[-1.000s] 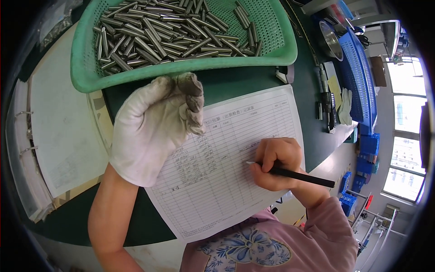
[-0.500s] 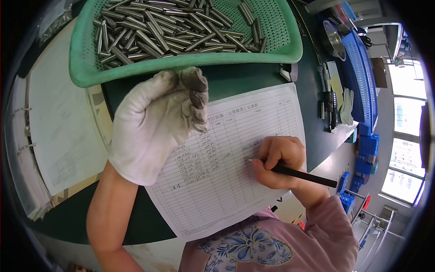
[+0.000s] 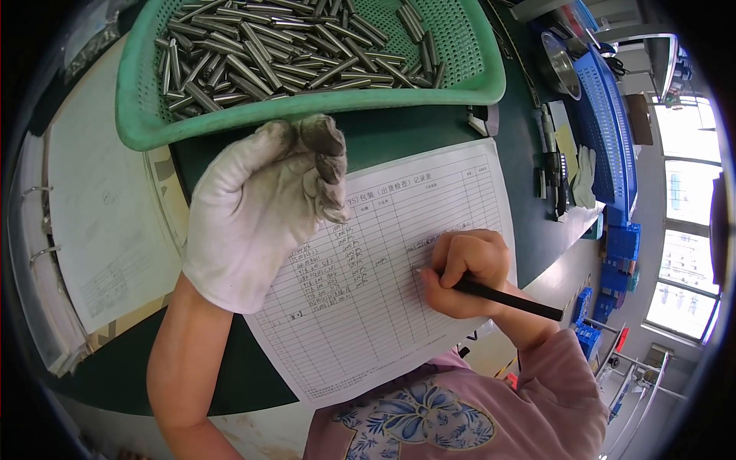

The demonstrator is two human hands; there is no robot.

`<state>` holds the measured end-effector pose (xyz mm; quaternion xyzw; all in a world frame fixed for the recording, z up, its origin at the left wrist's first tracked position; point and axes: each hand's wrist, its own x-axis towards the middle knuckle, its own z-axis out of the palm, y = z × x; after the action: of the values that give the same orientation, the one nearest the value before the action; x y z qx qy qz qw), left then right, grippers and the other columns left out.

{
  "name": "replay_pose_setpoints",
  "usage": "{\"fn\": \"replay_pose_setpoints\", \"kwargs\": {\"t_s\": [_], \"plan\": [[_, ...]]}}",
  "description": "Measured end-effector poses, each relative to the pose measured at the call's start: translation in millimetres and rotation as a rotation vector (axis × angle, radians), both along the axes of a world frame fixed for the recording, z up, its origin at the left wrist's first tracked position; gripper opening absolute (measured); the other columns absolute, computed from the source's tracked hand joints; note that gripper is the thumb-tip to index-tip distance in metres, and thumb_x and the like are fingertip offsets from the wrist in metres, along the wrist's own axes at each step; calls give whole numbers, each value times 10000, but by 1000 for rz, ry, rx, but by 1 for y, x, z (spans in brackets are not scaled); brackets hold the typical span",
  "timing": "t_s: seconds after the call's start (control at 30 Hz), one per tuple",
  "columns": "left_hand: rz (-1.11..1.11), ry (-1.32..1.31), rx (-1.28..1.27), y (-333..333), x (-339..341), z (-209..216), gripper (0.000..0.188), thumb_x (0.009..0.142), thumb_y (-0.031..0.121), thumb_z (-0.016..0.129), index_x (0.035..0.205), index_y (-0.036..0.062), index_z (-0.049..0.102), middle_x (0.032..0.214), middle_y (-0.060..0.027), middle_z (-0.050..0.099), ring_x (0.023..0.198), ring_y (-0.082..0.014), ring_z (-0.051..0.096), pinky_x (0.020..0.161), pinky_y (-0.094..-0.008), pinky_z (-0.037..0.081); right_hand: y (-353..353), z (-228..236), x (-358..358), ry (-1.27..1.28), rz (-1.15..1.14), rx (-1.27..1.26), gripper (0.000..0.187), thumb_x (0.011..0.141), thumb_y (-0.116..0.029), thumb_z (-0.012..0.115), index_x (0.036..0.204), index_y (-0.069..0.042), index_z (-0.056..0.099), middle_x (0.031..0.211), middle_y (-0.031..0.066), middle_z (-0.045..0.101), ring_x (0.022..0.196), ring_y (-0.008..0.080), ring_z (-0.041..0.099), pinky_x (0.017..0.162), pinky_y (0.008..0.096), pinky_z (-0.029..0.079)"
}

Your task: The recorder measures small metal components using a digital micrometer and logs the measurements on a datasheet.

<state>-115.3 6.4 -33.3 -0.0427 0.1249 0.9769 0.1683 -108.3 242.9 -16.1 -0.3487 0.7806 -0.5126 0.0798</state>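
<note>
My right hand [image 3: 466, 272] is bare and grips a black pen [image 3: 510, 297], its tip low over a printed form [image 3: 368, 322] with handwritten rows. The side of this hand rests on the sheet's right part. On the left, my left hand [image 3: 264, 207] wears a white glove with grey, soiled fingertips. It is open, the fingers loosely curled with nothing seen in them, and it covers the form's upper left part. Just beyond it stands a green plastic basket [image 3: 322, 100] filled with shiny metal pins [image 3: 268, 57].
An open ring binder [image 3: 100, 207] with sheets lies at left on the green table [image 3: 402, 138]. At right are a micrometer-like tool [image 3: 549, 130], a white glove [image 3: 585, 178], a metal bowl [image 3: 562, 67] and a blue perforated basket [image 3: 607, 115]. Blue bins [image 3: 619, 245] stand farther right.
My right hand and the pen have shifted very slightly left on the form. The gloved left hand stays in almost the same place, and the view has moved slightly.
</note>
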Motion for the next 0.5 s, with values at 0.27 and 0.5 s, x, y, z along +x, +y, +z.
{"fn": "replay_pose_setpoints", "kwargs": {"t_s": [0.27,0.5], "plan": [[-7,33,13,0,-1,0,317,918,196,407,1037,-77,516,894,-162,596,739,-220,606,685,-328,525,1,0,-1,9,12,-11,312,584,86,626,559,-101,378,493,18,444,384,126,427,345,235,272],[-9,41,23,0,1,-2,311,915,188,415,1040,-79,514,913,-163,596,762,-224,604,690,-334,522,2,1,1,3,-14,6,309,587,85,621,559,-100,374,490,17,438,387,128,425,347,237,270]]}}
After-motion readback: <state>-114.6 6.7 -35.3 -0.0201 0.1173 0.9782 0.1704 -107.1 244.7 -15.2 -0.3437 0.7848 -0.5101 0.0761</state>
